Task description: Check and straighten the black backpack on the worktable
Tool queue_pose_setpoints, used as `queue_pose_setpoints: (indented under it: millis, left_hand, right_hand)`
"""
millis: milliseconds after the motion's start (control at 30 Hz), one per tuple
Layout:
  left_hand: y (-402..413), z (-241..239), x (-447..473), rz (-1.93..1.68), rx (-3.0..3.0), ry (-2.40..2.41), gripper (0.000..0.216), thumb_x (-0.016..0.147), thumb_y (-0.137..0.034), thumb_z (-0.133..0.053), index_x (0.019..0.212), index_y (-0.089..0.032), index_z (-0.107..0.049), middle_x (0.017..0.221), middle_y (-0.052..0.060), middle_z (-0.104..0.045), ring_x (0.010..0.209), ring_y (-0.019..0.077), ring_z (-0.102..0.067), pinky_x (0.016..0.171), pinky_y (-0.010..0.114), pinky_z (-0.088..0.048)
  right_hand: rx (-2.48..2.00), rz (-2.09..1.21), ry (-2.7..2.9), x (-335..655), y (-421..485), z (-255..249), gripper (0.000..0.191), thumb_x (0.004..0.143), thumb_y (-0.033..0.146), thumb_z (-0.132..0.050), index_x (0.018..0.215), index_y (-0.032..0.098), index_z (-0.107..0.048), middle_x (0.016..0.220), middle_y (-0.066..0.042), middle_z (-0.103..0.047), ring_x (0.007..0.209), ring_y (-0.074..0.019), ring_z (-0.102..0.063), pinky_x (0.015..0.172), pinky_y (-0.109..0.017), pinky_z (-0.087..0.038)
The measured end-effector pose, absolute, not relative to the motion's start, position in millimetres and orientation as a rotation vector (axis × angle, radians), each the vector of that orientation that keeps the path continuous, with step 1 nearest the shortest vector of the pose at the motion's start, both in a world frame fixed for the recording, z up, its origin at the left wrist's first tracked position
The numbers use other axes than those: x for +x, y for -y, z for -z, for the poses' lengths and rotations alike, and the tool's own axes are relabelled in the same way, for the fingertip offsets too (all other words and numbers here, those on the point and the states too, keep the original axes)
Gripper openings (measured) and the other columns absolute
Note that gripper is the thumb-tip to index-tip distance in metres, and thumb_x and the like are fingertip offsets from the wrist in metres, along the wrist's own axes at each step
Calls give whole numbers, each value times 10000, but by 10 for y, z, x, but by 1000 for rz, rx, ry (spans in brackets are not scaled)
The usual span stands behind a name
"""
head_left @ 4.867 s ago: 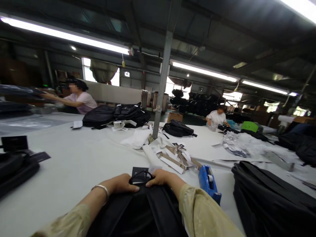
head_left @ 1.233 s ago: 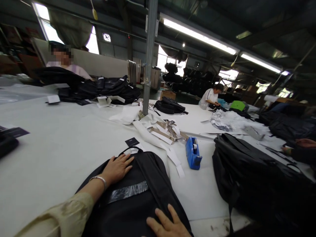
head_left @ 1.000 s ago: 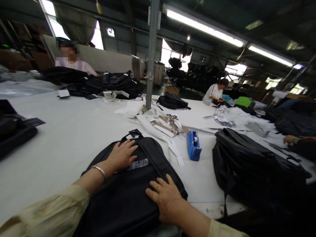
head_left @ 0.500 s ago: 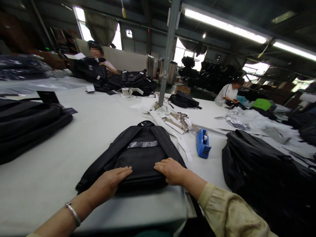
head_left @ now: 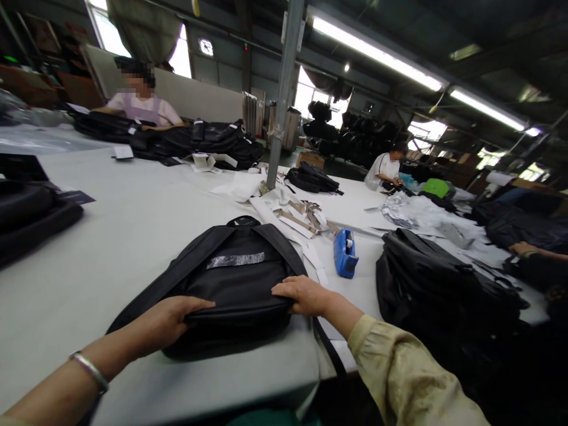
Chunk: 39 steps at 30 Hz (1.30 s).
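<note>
Gripping: both hands clasp the near end of a black backpack (head_left: 231, 284) lying flat on a white worktable (head_left: 133, 236).
L hand (head_left: 166, 316): curled around the bag's near-left corner, thumb on top, fingers tucked underneath; bracelet (head_left: 89, 370) on the wrist.
R hand (head_left: 302, 294): closed over the near-right edge, fingers draped on top of the bag, yellowish sleeve (head_left: 403, 378) behind it.
Bag position: between the two hands, stretching away from them twd the far side; straps run along both sides, carry loop at the far end, a shiny tape strip (head_left: 235, 259) across its upper panel. Near end sits close to the table edge.
R of bag: blue tape dispenser (head_left: 345, 253) just beside it, then a heap of black bags (head_left: 439, 290).
Beyond bag: paper scraps (head_left: 297, 216) around a steel post (head_left: 281, 89).
L edge: more dark bags (head_left: 31, 216), well apart.
Background: a person in pink (head_left: 142, 103) and a person in white (head_left: 385, 168) at the far side of the table; another person's hand (head_left: 523, 248) at far R.
</note>
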<state>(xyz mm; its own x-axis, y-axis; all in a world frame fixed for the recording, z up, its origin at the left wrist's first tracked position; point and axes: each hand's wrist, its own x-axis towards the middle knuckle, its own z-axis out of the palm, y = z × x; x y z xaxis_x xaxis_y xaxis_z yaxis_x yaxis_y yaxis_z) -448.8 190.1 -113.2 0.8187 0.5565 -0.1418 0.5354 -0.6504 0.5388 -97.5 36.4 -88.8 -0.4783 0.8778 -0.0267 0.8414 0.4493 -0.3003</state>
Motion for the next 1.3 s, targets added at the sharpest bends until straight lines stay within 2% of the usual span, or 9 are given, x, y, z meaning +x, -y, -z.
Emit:
queue_pose_setpoints:
  millis: [167, 300, 367, 433, 533, 733, 900, 1167, 1300]
  left_hand:
    - [-1596, 1094, -4326, 46, 2644, -901, 707, 610, -98, -536, 1302, -198, -643, 1348, 74, -637, 1256, 264, -574, 1118, 363, -407]
    - [-1150, 1011, -3806, 69, 2811, -934, 650, 763, -381, -661, 1366, -152, -573, 1423, 190, -551, 1299, 351, -522, 1098, 471, -419]
    - [-1007, 991, -3544, 106, 2870, -998, 558, 790, -289, -657, 1315, -113, -592, 1365, 227, -586, 1239, 375, -566, 1028, 486, -471]
    - [-963, 984, -3377, 147, 2873, -1053, 394, 815, -120, -551, 1200, -112, -635, 1208, 207, -678, 1076, 351, -662, 910, 463, -532]
    - [-1033, 977, -3313, 145, 2821, -1055, 387, 834, -23, -392, 1097, -154, -645, 1016, 141, -739, 907, 313, -713, 797, 438, -553]
    - [-1191, 949, -3373, 122, 2805, -1006, 397, 791, -18, -431, 1072, -176, -661, 1043, 116, -749, 1005, 287, -697, 871, 389, -525]
    - [-1241, 891, -3433, 136, 2852, -929, 467, 778, -26, -452, 1182, -162, -642, 1156, 115, -725, 1077, 294, -671, 931, 403, -509]
    - [-999, 740, -3233, 160, 2879, -1018, 201, 873, -290, -561, 1012, -165, -635, 977, 138, -731, 905, 344, -701, 762, 438, -539]
    - [-1011, 794, -3074, 162, 2880, -1054, 240, 898, -125, -414, 963, -165, -641, 913, 138, -739, 852, 304, -717, 736, 405, -535]
  right_hand:
    - [-1634, -267, 2530, -1091, -340, 993, 578, 725, 234, -666, 1296, 275, -586, 1404, 27, -587, 1145, -240, -555, 953, -386, -444]
    - [-1532, -286, 2614, -1048, -363, 968, 539, 754, 218, -618, 1292, 254, -593, 1385, 19, -603, 1102, -210, -565, 1009, -353, -395]
    - [-1469, -311, 2660, -998, -382, 932, 498, 802, 252, -606, 1300, 251, -584, 1395, 11, -596, 1115, -200, -565, 1032, -341, -372]
    - [-1436, -325, 2674, -963, -405, 900, 464, 837, 276, -601, 1299, 238, -576, 1402, 3, -590, 1125, -188, -572, 1035, -329, -362]
    - [-1444, -309, 2684, -987, -457, 882, 457, 834, 253, -619, 1286, 210, -570, 1357, -10, -618, 1141, -180, -583, 1008, -323, -375]
    - [-1735, -49, 2623, -1243, -551, 908, 309, 808, 237, -597, 1113, 230, -644, 1133, -42, -684, 973, -231, -617, 785, -348, -496]
    - [-1774, 97, 2626, -1320, -495, 818, 239, 803, 202, -564, 1031, 224, -628, 1062, -47, -673, 900, -224, -642, 638, -319, -506]
    - [-1774, 112, 2665, -1320, -492, 716, 196, 812, 225, -559, 998, 208, -621, 1004, -41, -663, 805, -222, -656, 603, -332, -490]
    - [-1811, 182, 2538, -1349, -324, 759, 174, 871, 223, -510, 994, 182, -626, 1010, -85, -656, 895, -243, -616, 719, -364, -491]
